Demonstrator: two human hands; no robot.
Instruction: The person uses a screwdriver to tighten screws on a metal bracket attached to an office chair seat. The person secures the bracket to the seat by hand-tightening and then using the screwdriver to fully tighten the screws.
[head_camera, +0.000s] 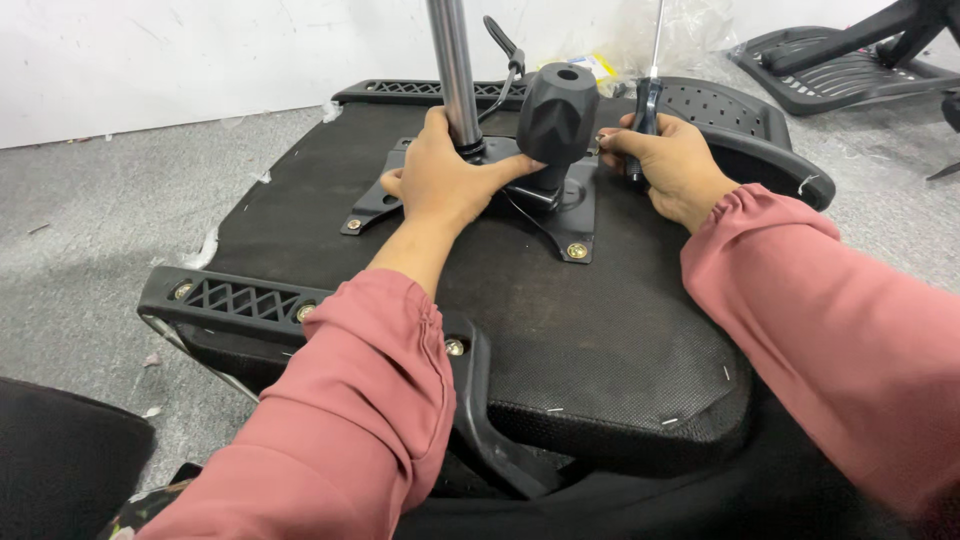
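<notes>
Black fabric covers the upturned seat base (560, 330), which lies flat on the grey floor (90, 230), apparently so that its mounting plate (578, 205) faces up. We note our left hand (440, 180) spread and pressed on that plate beside the chrome column (452, 60), seemingly to steady it. Our right hand (670, 165) is closed round a screwdriver handle (645, 110) at the plate's right edge, beside the black knob (557, 115). Open floor lies left; spare armrests (830, 60) crowd the right.
</notes>
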